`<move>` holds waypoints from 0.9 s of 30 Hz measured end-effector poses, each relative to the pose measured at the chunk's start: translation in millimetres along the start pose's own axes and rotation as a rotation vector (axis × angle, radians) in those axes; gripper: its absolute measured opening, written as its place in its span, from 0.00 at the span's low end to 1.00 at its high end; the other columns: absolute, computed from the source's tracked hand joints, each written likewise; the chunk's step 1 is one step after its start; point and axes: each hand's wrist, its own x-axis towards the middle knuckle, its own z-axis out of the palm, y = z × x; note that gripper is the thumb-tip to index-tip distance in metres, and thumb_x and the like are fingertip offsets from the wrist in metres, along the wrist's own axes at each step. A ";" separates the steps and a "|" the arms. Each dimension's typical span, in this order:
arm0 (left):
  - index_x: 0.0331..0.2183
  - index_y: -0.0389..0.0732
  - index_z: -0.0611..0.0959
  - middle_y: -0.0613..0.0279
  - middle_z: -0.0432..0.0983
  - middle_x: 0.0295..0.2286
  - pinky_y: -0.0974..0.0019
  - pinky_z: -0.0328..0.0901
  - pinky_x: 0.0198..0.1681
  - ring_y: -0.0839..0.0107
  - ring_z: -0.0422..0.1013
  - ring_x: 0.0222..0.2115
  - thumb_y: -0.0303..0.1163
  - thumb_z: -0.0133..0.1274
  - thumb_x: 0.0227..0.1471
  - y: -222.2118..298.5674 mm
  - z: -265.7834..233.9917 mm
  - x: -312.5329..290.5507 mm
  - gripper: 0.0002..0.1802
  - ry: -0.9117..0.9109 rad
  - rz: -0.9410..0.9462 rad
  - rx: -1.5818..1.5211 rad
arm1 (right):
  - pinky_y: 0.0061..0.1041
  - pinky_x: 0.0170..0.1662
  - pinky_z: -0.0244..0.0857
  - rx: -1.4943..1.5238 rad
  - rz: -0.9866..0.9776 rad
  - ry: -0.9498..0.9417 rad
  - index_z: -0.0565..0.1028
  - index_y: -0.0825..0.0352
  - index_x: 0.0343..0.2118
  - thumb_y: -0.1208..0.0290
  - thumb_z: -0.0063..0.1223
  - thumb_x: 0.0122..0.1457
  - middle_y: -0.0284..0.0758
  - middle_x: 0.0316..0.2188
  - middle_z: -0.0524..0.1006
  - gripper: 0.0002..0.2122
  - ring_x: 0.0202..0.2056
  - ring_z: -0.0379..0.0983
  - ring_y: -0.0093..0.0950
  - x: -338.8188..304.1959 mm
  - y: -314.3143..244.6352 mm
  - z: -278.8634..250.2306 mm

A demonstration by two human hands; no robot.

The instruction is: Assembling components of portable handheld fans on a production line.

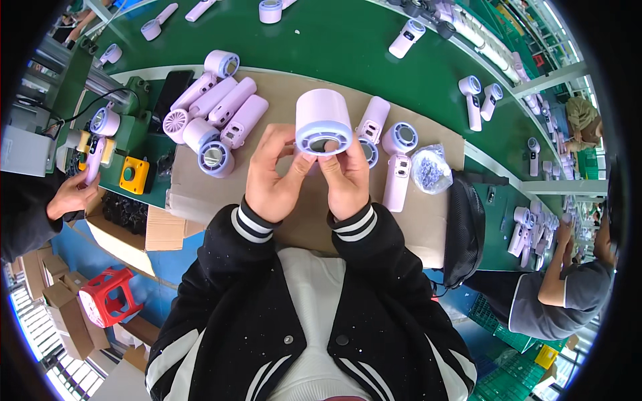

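Between my two hands is a lilac handheld fan (322, 110), its round head tilted so the blue-grey ring faces me. My left hand (271, 177) grips it from the left, and my right hand (346, 182) from the right, both thumbs meeting at the ring's lower edge. The handle is mostly hidden behind the fingers. On the brown cardboard (294, 207) to the left lies a pile of similar fans (221, 110). Right of my hands, two more fans (396, 180) (374, 120) rest beside a clear plastic bag of small parts (431, 168).
Beyond the cardboard runs a green conveyor belt (334, 50) with scattered fans. A co-worker's hand (73, 194) holds a fan at a fixture on the left, near a yellow button box (134, 175). A black mesh bag (465, 220) stands right; a red stool (110, 297) is lower left.
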 end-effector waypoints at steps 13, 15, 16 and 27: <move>0.44 0.36 0.73 0.57 0.75 0.33 0.70 0.68 0.35 0.69 0.72 0.30 0.33 0.55 0.54 -20.8 62.3 165.9 0.17 -0.009 -0.173 -0.019 | 0.32 0.56 0.58 -0.465 -0.170 0.216 0.61 0.67 0.61 0.77 0.48 0.61 0.44 0.54 0.66 0.24 0.53 0.63 0.33 44.8 -84.0 -90.5; 0.44 0.37 0.72 0.55 0.76 0.32 0.68 0.69 0.35 0.65 0.73 0.29 0.35 0.56 0.53 -92.5 59.2 232.2 0.19 0.105 -0.180 0.116 | 0.28 0.49 0.65 -0.683 -0.177 0.239 0.71 0.68 0.51 0.77 0.51 0.59 0.40 0.45 0.74 0.16 0.44 0.71 0.32 38.7 -83.5 -146.8; 0.44 0.38 0.72 0.54 0.76 0.32 0.65 0.69 0.35 0.62 0.73 0.28 0.36 0.57 0.51 -130.3 64.9 256.8 0.21 0.178 -0.218 0.234 | 0.26 0.44 0.68 -0.786 -0.119 0.269 0.75 0.68 0.45 0.77 0.52 0.58 0.39 0.39 0.78 0.12 0.38 0.74 0.31 29.0 -81.9 -179.5; 0.48 0.53 0.73 0.51 0.68 0.47 0.49 0.61 0.45 0.53 0.69 0.44 0.41 0.56 0.43 -167.0 -5.0 351.7 0.27 0.020 -0.085 1.688 | 0.30 0.35 0.63 -1.541 -0.128 0.149 0.76 0.66 0.30 0.77 0.54 0.48 0.36 0.26 0.75 0.06 0.28 0.68 0.37 -12.1 -62.5 -194.3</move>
